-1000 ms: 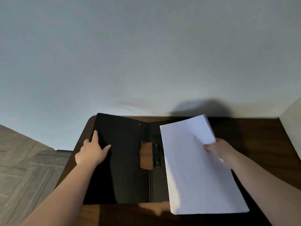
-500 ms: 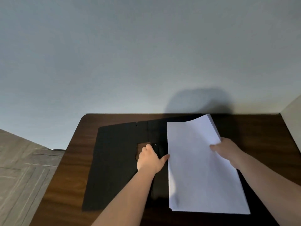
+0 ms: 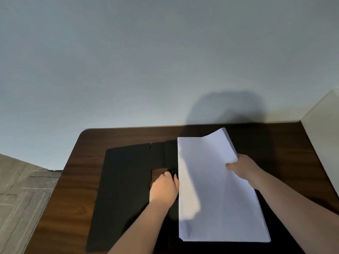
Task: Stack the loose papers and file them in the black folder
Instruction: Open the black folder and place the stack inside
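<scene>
The black folder [image 3: 126,189] lies open and flat on the dark wooden table [image 3: 73,180]. A stack of white papers [image 3: 211,189] covers the folder's right half, its far right corner lifted and curved. My right hand [image 3: 242,169] grips the stack's right edge, thumb on top. My left hand [image 3: 164,187] rests at the folder's spine, fingers curled on the black metal clip [image 3: 172,171] just left of the stack's edge. A rectangular cut-out beside the clip shows brown table wood.
A plain pale wall rises behind the table. A white panel [image 3: 322,140] stands at the table's right edge. Grey wood-look flooring [image 3: 20,195] shows at the left. The table's far left corner is rounded.
My left hand left the folder's left cover, which dropped flat, and moved right onto the clip at the spine. The paper stack shifted slightly left and squarer over the right half.
</scene>
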Available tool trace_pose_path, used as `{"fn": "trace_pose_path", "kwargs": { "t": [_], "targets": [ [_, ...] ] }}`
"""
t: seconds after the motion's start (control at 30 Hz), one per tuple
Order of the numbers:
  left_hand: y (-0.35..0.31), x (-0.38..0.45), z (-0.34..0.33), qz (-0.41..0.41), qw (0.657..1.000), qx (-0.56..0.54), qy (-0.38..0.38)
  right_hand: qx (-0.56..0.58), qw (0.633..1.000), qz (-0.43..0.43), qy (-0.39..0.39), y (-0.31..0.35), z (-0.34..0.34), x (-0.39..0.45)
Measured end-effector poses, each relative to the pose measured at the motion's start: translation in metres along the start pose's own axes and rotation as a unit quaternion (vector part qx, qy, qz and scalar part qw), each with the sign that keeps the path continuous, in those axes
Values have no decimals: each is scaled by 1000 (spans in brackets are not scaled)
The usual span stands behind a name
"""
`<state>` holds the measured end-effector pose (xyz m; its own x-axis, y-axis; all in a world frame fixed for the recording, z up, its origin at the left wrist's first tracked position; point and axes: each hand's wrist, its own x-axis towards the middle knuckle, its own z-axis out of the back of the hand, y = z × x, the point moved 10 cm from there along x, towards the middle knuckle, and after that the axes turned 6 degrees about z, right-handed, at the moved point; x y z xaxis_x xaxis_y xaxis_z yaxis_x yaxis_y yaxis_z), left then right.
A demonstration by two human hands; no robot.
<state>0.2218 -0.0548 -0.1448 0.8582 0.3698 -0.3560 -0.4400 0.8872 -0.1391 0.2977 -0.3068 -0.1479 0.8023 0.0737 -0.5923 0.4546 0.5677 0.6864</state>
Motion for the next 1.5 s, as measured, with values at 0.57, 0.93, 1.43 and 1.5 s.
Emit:
{"fn": "trace_pose_path", "kwargs": {
  "t": [0.57, 0.93, 1.43, 1.5],
  "targets": [
    [9, -3, -4, -53, 988, -134, 56, -66, 996, 54, -6, 17, -4, 1],
    [12, -3, -6, -45, 987, -138, 64, 35, 997, 24, 62, 8, -16, -3],
    [-5, -17, 0, -115, 987, -111, 31, -3, 999, 50, 18, 16, -22, -6],
    [-7, -18, -1, -126, 985, -109, 34, 4, 999, 48, 18, 16, -22, -7]
  ]
}}
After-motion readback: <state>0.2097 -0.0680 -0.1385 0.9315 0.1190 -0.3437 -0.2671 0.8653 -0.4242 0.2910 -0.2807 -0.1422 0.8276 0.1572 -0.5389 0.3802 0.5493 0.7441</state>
